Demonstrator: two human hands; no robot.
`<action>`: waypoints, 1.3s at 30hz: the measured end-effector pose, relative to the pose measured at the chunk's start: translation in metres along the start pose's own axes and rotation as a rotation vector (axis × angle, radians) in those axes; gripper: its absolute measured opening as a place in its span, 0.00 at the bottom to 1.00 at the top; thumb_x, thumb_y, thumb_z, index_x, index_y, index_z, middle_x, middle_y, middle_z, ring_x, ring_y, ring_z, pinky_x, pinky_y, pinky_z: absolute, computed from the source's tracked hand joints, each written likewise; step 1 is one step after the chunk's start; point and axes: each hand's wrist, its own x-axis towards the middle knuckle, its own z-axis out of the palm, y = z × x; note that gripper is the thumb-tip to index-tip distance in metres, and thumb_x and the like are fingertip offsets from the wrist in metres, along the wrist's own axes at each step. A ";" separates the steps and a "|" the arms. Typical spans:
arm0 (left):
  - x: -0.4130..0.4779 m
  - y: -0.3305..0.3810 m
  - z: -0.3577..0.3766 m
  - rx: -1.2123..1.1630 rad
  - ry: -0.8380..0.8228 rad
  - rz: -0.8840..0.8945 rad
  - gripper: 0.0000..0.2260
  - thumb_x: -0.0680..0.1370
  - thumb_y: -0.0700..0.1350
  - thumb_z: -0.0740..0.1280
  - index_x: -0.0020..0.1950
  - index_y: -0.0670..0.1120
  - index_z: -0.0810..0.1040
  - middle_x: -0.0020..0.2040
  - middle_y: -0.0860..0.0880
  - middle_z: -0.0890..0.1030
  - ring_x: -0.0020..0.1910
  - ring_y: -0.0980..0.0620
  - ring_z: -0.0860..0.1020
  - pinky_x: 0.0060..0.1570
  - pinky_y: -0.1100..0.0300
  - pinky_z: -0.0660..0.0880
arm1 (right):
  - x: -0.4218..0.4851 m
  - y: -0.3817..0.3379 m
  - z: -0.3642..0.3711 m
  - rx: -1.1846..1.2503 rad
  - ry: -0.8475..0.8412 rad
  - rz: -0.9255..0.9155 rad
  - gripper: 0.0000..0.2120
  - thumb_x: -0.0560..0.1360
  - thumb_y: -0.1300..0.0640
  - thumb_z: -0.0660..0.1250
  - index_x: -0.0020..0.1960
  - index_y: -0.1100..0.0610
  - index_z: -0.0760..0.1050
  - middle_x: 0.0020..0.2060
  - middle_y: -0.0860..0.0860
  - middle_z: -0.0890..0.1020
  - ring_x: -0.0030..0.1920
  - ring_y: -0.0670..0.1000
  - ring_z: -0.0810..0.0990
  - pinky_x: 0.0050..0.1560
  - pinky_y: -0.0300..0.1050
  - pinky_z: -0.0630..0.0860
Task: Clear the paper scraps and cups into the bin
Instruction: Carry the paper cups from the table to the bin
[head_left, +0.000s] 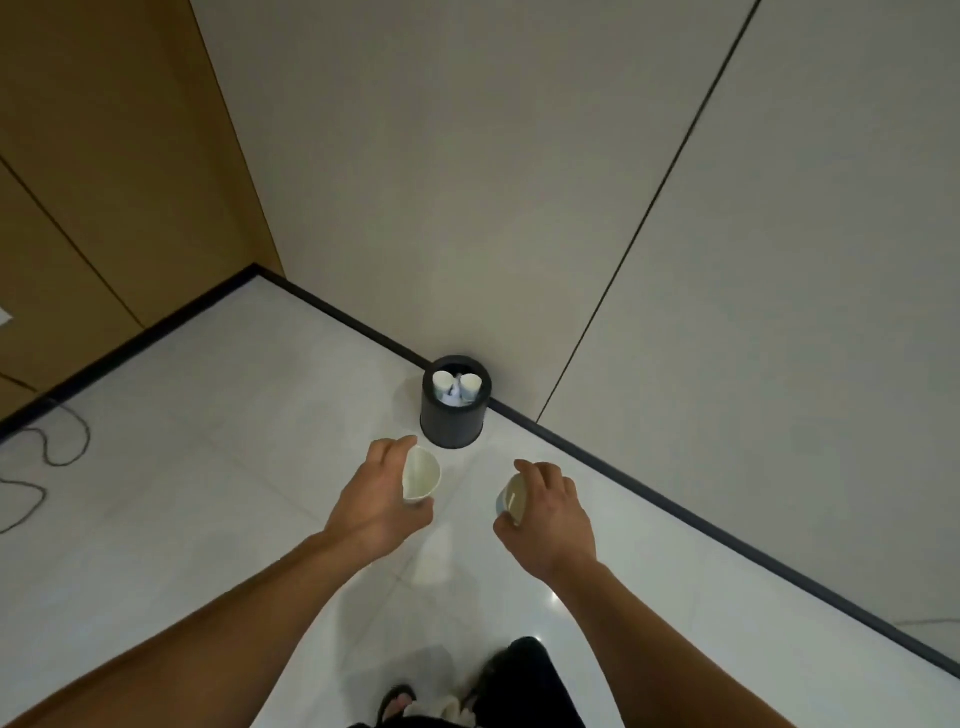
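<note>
At six o'clock from the bin (451, 423), left hand (371, 501) grips one cup (422, 477), right hand (553, 512) another cup (511, 500); likely light, crushable, so hold sidewalls gently.

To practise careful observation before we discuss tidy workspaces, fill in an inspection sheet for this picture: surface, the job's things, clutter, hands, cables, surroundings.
Surface: pale glossy tiled floor.
Job's things: black bin stands by the dark skirting, already holding two cups and crumpled paper; left-hand cup and right-hand cup are not yet in it.
Clutter: nothing seen.
Hands: left hand grips one cup; right hand grips the other.
Cables: dark cable lies loose on the floor, far left.
Surroundings: beige wall panels; wood-tone panels.
</note>
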 end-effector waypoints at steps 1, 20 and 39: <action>0.017 0.000 -0.002 -0.012 0.002 -0.009 0.35 0.71 0.52 0.73 0.74 0.53 0.59 0.70 0.52 0.62 0.60 0.49 0.73 0.55 0.60 0.72 | 0.017 -0.002 -0.001 0.003 -0.002 -0.003 0.33 0.72 0.44 0.67 0.74 0.47 0.59 0.69 0.48 0.65 0.66 0.52 0.67 0.59 0.46 0.75; 0.316 -0.017 -0.037 -0.125 0.024 -0.171 0.36 0.71 0.48 0.73 0.75 0.51 0.59 0.67 0.50 0.63 0.58 0.47 0.73 0.54 0.55 0.74 | 0.350 -0.008 -0.022 -0.032 -0.117 -0.074 0.32 0.73 0.45 0.66 0.74 0.50 0.60 0.67 0.49 0.67 0.64 0.52 0.67 0.57 0.43 0.73; 0.596 -0.149 0.048 -0.204 -0.012 -0.311 0.38 0.69 0.45 0.76 0.74 0.50 0.61 0.63 0.48 0.67 0.55 0.50 0.74 0.46 0.60 0.76 | 0.579 0.014 0.139 0.044 -0.205 0.150 0.33 0.69 0.51 0.72 0.71 0.51 0.65 0.65 0.48 0.71 0.62 0.50 0.71 0.51 0.37 0.72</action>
